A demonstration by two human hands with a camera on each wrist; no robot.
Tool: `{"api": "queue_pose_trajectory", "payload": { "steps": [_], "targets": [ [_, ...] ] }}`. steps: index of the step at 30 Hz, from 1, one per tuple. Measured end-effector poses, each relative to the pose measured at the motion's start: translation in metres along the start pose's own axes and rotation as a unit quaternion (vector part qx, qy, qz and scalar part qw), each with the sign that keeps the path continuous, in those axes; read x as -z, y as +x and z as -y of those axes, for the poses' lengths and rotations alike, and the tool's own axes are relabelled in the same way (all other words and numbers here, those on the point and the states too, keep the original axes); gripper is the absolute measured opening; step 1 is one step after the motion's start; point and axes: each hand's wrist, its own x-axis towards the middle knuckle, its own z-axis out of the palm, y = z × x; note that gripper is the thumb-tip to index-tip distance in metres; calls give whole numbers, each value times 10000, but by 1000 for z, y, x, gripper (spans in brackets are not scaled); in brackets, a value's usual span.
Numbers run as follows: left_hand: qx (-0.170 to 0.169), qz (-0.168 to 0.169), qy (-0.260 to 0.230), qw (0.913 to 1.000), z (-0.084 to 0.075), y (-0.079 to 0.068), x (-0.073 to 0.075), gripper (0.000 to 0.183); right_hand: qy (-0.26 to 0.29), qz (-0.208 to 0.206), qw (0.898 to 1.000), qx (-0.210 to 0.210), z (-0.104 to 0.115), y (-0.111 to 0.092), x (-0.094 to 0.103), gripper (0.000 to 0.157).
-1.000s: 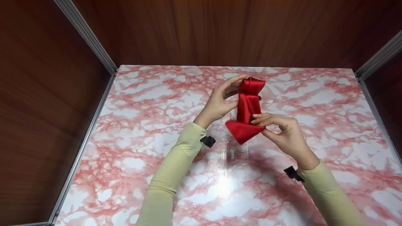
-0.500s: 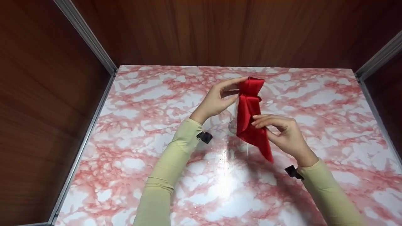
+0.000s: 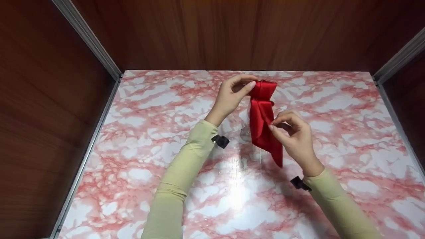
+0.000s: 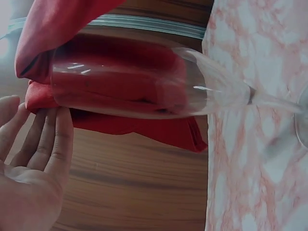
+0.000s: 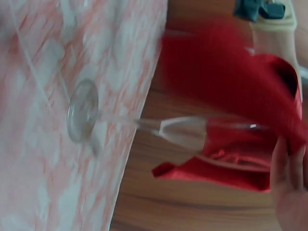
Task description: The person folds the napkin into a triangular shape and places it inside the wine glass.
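Observation:
A folded red satin napkin [image 3: 261, 116] stands in a clear flute glass [image 4: 219, 91], its lower part showing red through the bowl. Over the rim its ends hang down outside, and one long point reaches low at the front. My left hand [image 3: 229, 98] pinches the upper left edge of the cloth, the fingers near the glass rim in the left wrist view. Lower on the right, my right hand [image 3: 295, 137] pinches the side of the hanging flap between thumb and index finger. The glass foot [image 5: 83, 111] rests upright on the table.
The white and red marbled tabletop [image 3: 142, 174] spreads around the glass. A dark wood panel [image 3: 212, 36] stands behind it, with further panels on both sides in metal frames. Small black wrist cameras [image 3: 220, 141] sit on the sleeves.
The front flap, folded up a second ago, has dropped into a long hanging point. My left hand has risen slightly with its thumb at the cloth's top; the right fingers have shifted their pinch.

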Motion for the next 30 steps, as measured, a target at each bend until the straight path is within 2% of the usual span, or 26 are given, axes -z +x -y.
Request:
{"api": "queue_pose_trajectory", "payload": {
  "steps": [4, 7, 10, 15, 21, 25, 30],
  "targets": [
    [105, -186, -40, 9998, -2, 3, 0, 23, 107, -505, 9981, -337, -9, 2, -1, 21],
    [166, -255, -31, 9995, -3, 5, 0, 22, 217, -672, 9951, -699, -18, 3, 2, 27],
    [153, -327, 29, 9993, -5, 6, 0, 21, 207, -686, 9921, -1031, -26, 3, 4, 27],
    [249, -527, 167, 9982, -7, 9, -1, 19, -86, -797, 9878, -1338, -30, 3, 2, 24],
    [434, -823, 595, 9939, -6, 11, -2, 17, 69, -839, 9826, -1657, -31, 1, 1, 27],
    [475, -1122, 802, 9893, 4, 12, -1, 14, 150, -765, 9817, -1740, -33, 0, 3, 27],
    [654, -1287, 718, 9869, 32, 16, 1, 14, -19, -687, 9800, -1869, -36, -1, 7, 28]
  ]
}}
